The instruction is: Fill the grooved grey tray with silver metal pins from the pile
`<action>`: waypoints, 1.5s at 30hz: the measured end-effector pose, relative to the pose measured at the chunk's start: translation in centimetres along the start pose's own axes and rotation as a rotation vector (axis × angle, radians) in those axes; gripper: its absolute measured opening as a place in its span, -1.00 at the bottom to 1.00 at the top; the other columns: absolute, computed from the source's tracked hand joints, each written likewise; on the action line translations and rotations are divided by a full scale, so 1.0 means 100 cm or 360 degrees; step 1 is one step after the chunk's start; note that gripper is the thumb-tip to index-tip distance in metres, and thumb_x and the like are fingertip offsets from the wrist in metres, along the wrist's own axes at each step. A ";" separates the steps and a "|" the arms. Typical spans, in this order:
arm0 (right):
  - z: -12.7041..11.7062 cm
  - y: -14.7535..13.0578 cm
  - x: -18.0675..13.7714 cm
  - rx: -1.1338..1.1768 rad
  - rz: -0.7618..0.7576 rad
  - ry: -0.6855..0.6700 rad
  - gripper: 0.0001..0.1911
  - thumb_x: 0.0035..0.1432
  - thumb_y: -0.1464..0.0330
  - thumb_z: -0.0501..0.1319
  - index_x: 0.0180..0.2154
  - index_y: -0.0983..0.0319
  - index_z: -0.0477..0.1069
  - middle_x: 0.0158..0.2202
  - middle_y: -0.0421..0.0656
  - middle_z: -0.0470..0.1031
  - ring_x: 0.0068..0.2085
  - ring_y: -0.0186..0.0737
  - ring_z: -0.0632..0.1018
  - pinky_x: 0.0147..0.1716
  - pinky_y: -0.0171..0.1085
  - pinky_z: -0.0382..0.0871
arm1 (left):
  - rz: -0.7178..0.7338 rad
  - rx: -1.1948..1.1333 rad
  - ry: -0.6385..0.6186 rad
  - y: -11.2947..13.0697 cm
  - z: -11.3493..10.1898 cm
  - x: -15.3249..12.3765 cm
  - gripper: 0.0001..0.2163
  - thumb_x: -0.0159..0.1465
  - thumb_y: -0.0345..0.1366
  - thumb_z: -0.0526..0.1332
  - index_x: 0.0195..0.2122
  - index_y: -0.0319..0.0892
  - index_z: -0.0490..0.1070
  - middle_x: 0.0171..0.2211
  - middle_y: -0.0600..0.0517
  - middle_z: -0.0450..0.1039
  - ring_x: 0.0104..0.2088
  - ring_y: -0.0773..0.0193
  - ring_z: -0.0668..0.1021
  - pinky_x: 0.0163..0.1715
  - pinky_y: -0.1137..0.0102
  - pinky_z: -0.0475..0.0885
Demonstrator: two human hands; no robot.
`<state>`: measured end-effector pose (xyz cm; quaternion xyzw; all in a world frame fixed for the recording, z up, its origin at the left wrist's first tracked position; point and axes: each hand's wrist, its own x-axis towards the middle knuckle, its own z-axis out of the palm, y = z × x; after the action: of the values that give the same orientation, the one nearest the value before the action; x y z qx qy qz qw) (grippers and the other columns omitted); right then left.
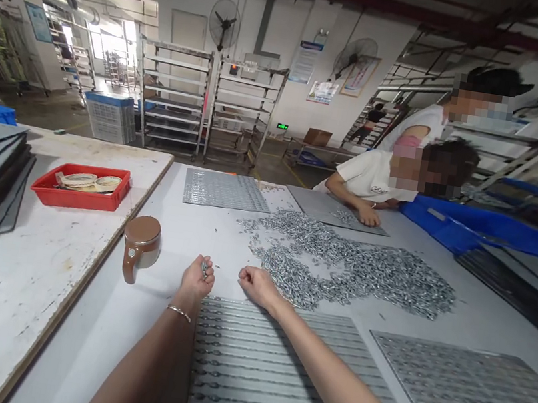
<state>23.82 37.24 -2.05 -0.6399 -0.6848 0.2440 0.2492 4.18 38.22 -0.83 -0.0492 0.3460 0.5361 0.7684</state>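
Ridged board (243,374) in front | left hand (197,278), just past board's far left corner, grasps metal pieces (205,269) | right hand (259,285), beyond its far edge, fingertips bunched, contents I can't tell | pile (369,274) beyond board, rightward | steady left palm likely prevents spills

Brown mug (146,240) sat at left, red bin (82,200) farther left on a white bench (44,282). Far side had a gray crate (109,122) left of two metal racks (205,104), two fans (223,23) up high, cardboard box (317,137) farther right.
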 end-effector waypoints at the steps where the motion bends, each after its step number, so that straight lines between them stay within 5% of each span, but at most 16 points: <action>1: -0.001 0.001 0.000 -0.0078 0.0002 0.0014 -0.94 0.03 0.45 0.24 -0.42 0.24 0.50 -0.41 -0.16 0.54 -0.29 -0.22 0.52 -0.18 -0.31 0.31 | 0.0021 0.0012 -0.0003 0.002 -0.001 0.001 -0.89 0.41 -0.36 0.08 -0.27 -0.23 0.31 -0.53 0.13 0.25 -0.69 0.51 0.23 -0.77 0.63 0.01; 6: -0.018 0.003 -0.001 -0.0366 0.0046 0.0063 -0.75 0.22 0.46 0.11 -0.14 0.29 0.52 -0.12 0.04 0.55 -0.10 -0.13 0.54 -0.08 -0.27 0.28 | 0.0096 0.0075 -0.0074 0.010 -0.002 0.003 -0.91 0.37 -0.46 0.10 -0.20 -0.28 0.39 -0.49 0.04 0.33 -0.59 0.43 0.38 -0.66 0.59 0.26; 14: -0.025 -0.002 -0.027 -0.0437 -0.0130 -0.0423 -0.89 0.04 0.46 0.26 -0.45 0.19 0.55 -0.49 -0.27 0.55 -0.35 -0.28 0.54 -0.32 -0.40 0.24 | 0.0192 0.0208 -0.0252 0.004 -0.006 0.007 -0.90 0.27 -0.57 0.20 -0.23 -0.29 0.43 -0.43 -0.02 0.41 -0.53 0.44 0.43 -0.63 0.61 0.30; 23: -0.011 -0.019 -0.016 -0.0114 -0.0020 0.0019 -0.84 0.16 0.38 0.16 -0.33 0.26 0.51 -0.28 -0.04 0.57 -0.22 -0.16 0.54 -0.18 -0.26 0.33 | 0.0256 0.0354 -0.0425 0.005 -0.016 0.011 -0.91 0.22 -0.55 0.28 -0.27 -0.31 0.45 -0.46 0.03 0.40 -0.55 0.47 0.42 -0.62 0.62 0.28; 29: 0.018 -0.045 0.003 0.0555 -0.0083 0.0020 -0.65 0.18 0.15 0.11 -0.23 0.28 0.47 -0.46 -0.17 0.53 -0.46 -0.29 0.50 -0.43 -0.33 0.38 | 0.0219 0.0471 -0.0600 0.001 -0.018 0.011 -0.86 0.11 -0.54 0.39 -0.31 -0.35 0.47 -0.44 -0.01 0.44 -0.53 0.47 0.42 -0.63 0.62 0.24; 37: 0.025 -0.052 0.012 0.0984 -0.0096 -0.0065 -0.70 -0.02 0.15 0.30 -0.35 0.26 0.46 -0.53 -0.21 0.51 -0.57 -0.36 0.44 -0.54 -0.36 0.35 | 0.0159 0.0590 -0.0717 0.001 -0.022 0.016 -0.76 -0.01 -0.43 0.50 -0.46 -0.31 0.42 -0.54 0.07 0.37 -0.60 0.52 0.31 -0.72 0.63 0.03; 45: 0.009 -0.041 0.001 0.0949 -0.0043 0.0071 -0.74 -0.04 0.31 0.28 -0.24 0.23 0.53 -0.53 -0.27 0.52 -0.51 -0.33 0.49 -0.44 -0.36 0.39 | 0.0042 0.0622 -0.0655 0.004 -0.019 0.014 -0.91 0.20 -0.49 0.29 -0.27 -0.39 0.50 -0.38 -0.12 0.47 -0.47 0.38 0.49 -0.60 0.56 0.31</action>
<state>20.16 37.04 -0.08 -0.5346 -0.5857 0.4169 0.4443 3.22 38.61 -2.97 0.2143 0.2800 0.4680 0.8103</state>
